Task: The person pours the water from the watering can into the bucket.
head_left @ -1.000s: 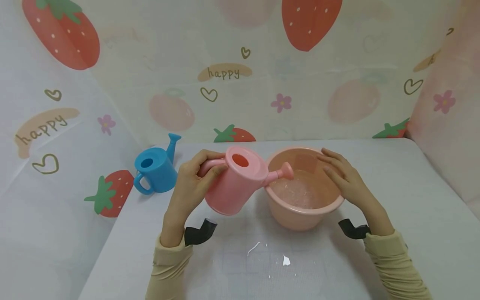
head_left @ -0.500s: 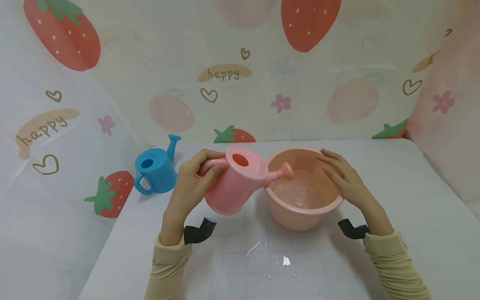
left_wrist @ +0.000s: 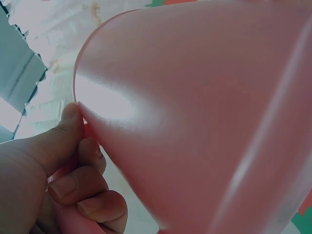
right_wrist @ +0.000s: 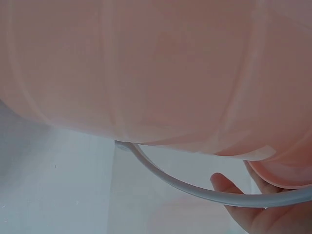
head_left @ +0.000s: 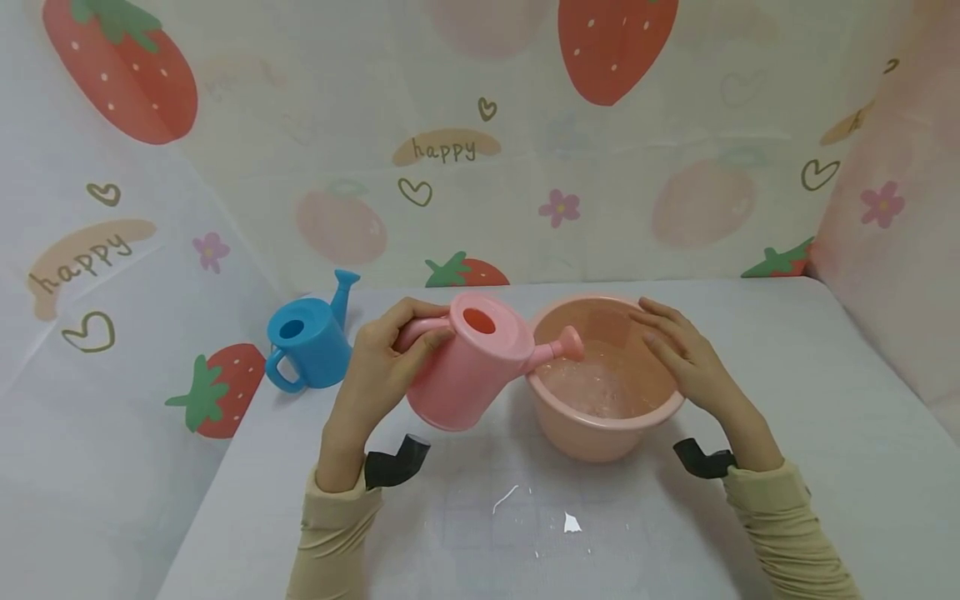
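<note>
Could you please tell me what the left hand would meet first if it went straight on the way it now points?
Most likely the body of the pink watering can, just ahead of the left hand gripping its handle; any gap between them is hard to judge.

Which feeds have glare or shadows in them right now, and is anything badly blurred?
Head: wall lettering legible, small white glints on the tabletop, soft shadow beside the right sleeve; left wrist: a broad white glare patch on the pink watering can; right wrist: dull and hazy, only faint pale streaks on the basin; no strong blur in any view.
</note>
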Motion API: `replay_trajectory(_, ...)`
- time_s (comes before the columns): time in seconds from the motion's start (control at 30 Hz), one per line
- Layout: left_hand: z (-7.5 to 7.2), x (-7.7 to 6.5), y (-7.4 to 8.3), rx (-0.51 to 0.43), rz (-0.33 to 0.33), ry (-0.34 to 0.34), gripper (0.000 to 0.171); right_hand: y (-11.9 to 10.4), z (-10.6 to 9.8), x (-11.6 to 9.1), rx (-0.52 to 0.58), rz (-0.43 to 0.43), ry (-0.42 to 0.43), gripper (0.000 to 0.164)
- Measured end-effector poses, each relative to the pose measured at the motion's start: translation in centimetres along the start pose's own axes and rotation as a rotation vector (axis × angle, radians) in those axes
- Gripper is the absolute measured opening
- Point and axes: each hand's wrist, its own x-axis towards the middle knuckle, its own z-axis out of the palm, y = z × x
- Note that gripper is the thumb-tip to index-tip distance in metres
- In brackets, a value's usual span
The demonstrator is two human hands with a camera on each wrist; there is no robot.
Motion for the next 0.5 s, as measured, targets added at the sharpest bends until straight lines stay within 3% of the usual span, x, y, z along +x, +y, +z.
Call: replay_trajectory(0.5, -0.13, 0.12, 0.01, -0.006, -0.016, -0.016, 0.027, -0.13, -0.05, -0.08, -0.008, 0.000, -0.005, 0.038)
